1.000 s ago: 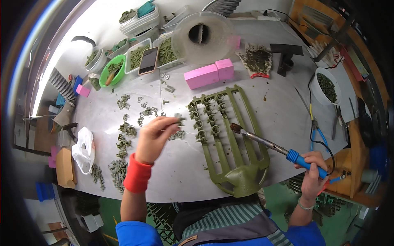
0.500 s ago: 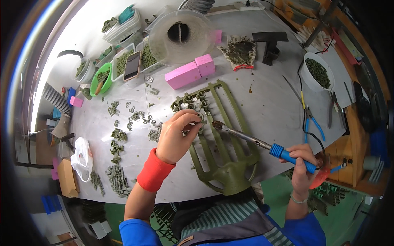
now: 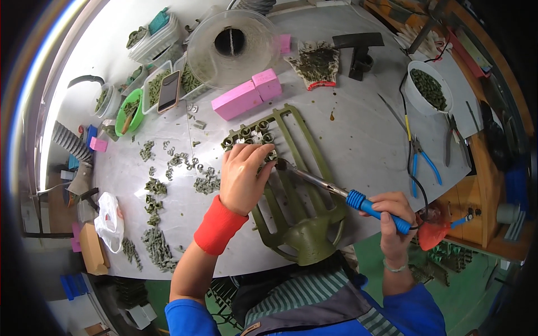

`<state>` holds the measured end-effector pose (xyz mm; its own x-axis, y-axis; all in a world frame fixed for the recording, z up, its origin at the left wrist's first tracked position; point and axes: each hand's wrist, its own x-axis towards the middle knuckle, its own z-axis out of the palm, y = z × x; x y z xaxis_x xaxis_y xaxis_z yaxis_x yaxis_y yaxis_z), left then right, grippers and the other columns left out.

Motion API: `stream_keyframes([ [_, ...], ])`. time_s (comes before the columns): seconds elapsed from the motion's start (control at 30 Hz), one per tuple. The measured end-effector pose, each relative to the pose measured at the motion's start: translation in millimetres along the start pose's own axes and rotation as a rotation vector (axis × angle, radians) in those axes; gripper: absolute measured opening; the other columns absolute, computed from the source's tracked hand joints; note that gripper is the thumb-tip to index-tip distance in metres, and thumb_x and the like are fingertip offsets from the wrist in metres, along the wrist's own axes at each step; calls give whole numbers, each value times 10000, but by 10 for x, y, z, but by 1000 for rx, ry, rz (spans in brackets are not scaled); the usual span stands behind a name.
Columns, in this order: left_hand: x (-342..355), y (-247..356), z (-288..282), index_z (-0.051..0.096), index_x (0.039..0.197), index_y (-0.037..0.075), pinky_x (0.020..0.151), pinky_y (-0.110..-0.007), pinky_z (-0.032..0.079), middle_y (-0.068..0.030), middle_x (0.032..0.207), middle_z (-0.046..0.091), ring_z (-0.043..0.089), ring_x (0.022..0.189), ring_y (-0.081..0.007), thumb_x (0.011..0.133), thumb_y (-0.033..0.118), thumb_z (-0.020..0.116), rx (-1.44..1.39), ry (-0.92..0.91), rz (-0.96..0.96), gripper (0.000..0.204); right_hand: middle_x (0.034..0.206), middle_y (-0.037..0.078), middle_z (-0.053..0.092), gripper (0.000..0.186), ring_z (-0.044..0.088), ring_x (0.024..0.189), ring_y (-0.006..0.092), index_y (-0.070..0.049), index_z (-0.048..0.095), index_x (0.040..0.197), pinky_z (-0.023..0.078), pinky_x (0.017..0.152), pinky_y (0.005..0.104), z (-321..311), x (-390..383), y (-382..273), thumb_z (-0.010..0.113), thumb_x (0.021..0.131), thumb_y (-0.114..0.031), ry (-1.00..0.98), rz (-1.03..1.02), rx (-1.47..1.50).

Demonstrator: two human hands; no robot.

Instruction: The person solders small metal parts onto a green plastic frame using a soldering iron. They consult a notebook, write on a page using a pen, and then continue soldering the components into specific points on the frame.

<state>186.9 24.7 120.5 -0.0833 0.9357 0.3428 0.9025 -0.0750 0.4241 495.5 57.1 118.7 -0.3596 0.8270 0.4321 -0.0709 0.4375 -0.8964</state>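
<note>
A blue-handled soldering iron (image 3: 358,200) is gripped in my right hand (image 3: 394,221), its dark, blunt tip pointing left. That tip is close to the fingertips of my left hand (image 3: 245,172), which wears a red wristband. My left fingers are curled onto a small ring-shaped piece (image 3: 272,156), partly hidden by them. Below lies an olive-green frame (image 3: 310,239) with long parallel bars, flat on the table. Several short green rings (image 3: 268,138) stand along its far left bars. Whether the tip touches a ring I cannot tell.
Loose green pieces (image 3: 158,246) lie in piles at the left. Pink blocks (image 3: 238,101), a clear round tub (image 3: 202,56) and a phone (image 3: 169,91) are farther back. At right are blue-handled pliers (image 3: 421,162), a white bucket (image 3: 414,95) and the iron's black cord (image 3: 428,193).
The iron and my right hand have shifted left, bringing the tip nearer my left fingers. My left hand has turned more palm-down over the rings. The whole view has shifted slightly.
</note>
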Motion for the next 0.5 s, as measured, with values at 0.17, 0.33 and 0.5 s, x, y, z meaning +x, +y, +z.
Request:
stream_keyframes([
  [0.17,37,-48,69,709,1088,96,895,-392,404,-38,1044,709,591,1017,-239,797,125,763,131,32,55,297,1031,181,620,141,693,810,267,43,664,966,624,751,377,91,-17,72,582,852,28,23,63,80],
  [0.33,78,-68,93,709,1081,92,894,-390,410,-25,1033,712,593,995,-233,789,114,762,176,-1,81,298,1030,183,622,159,693,806,262,43,671,968,623,743,373,170,18,144,578,839,44,30,47,74],
  [0.5,98,-92,97,711,1074,94,898,-392,413,-30,1032,712,593,1003,-241,777,113,764,171,-15,81,303,1014,185,628,169,688,794,257,40,676,967,621,725,367,94,59,76,576,831,48,17,17,75],
])
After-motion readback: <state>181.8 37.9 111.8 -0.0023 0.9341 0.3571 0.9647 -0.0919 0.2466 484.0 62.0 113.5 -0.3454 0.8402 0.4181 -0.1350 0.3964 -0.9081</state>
